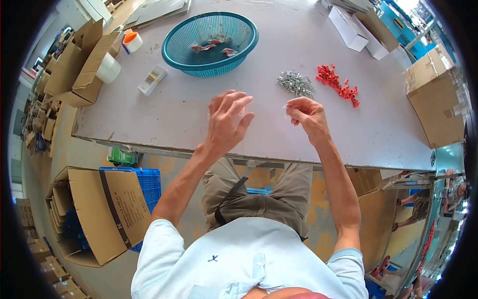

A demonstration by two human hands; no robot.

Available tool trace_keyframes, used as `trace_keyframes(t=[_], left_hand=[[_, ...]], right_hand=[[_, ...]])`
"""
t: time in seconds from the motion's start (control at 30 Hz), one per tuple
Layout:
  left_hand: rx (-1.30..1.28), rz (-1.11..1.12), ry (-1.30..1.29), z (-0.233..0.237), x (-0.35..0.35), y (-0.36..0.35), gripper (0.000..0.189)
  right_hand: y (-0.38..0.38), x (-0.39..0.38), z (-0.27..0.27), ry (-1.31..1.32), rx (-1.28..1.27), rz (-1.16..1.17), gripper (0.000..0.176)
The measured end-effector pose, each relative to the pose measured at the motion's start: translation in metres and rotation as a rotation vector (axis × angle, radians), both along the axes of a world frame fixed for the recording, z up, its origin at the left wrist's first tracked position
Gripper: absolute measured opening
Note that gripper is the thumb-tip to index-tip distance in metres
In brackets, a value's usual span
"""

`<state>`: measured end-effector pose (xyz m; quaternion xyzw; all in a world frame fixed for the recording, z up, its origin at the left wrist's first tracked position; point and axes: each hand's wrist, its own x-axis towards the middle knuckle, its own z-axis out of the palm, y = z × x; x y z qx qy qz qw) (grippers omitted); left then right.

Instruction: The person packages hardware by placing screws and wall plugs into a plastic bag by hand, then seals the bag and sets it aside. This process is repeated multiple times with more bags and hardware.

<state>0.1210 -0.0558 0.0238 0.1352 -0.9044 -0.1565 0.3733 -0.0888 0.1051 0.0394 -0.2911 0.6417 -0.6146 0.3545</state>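
My left hand [229, 119] is over the table with its fingers apart, below the teal basket [209, 67]. A few small red and clear packets [229, 52] lie inside that basket. My right hand [306, 113] is closed in a pinch on a small clear plastic bag [287, 111], only partly visible. Just above this hand lies a pile of silver screws [297, 83]. Red plastic pieces [338, 84] form a loose heap to the right of the screws.
On the left of the table [149, 117] stand a small white box [152, 80], tape rolls [132, 42] and an open carton [87, 70]. White boxes [348, 29] and a cardboard box [435, 97] are at the right. Another carton [107, 214] stands below left.
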Motion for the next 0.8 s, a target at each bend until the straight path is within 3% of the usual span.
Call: trace_keyframes(t=[0.03, 0.07, 0.13, 0.27, 0.37, 0.47, 0.53, 0.57, 0.6, 0.63, 0.77, 0.8], left_hand=[[0.199, -0.062, 0.103, 0.005, -0.008, 0.007, 0.042], [0.202, -0.066, 0.097, 0.008, -0.017, 0.016, 0.042], [0.441, -0.193, 0.049, 0.016, -0.037, 0.032, 0.037], [0.587, -0.319, -0.019, 0.016, -0.060, 0.051, 0.029], [0.547, -0.387, 0.009, 0.002, -0.065, 0.059, 0.023], [0.527, -0.355, 0.024, -0.004, -0.067, 0.065, 0.015], [0.810, -0.258, 0.085, -0.007, -0.068, 0.073, 0.010], [0.809, -0.253, 0.082, -0.008, -0.068, 0.075, 0.010], [1.040, -0.260, 0.116, -0.007, -0.069, 0.077, 0.009], [1.273, -0.263, 0.149, -0.007, -0.069, 0.078, 0.009], [1.441, -0.337, 0.147, -0.010, -0.066, 0.078, 0.012], [1.442, -0.351, 0.087, -0.012, -0.064, 0.078, 0.013]], right_hand=[[0.003, 0.004, 0.005, 0.140, 0.000, 0.008, 0.013], [0.007, 0.007, 0.010, 0.278, 0.001, 0.016, 0.013], [0.017, 0.011, 0.020, 0.398, 0.012, 0.045, 0.014], [0.037, 0.013, 0.048, 0.700, 0.145, 0.154, 0.022], [0.046, 0.010, 0.049, 0.738, 0.205, 0.197, 0.024], [0.050, 0.011, 0.044, 0.603, 0.159, 0.126, 0.023], [0.052, 0.009, 0.024, 0.619, 0.050, 0.043, 0.023], [0.053, 0.008, 0.011, 0.636, -0.055, -0.045, 0.022], [0.054, 0.007, -0.003, 0.632, -0.057, -0.043, 0.022], [0.055, 0.008, -0.015, 0.466, -0.098, -0.030, 0.020], [0.059, 0.014, -0.022, -0.002, -0.192, -0.092, 0.011], [0.060, 0.013, -0.022, -0.006, -0.191, -0.096, 0.011]])
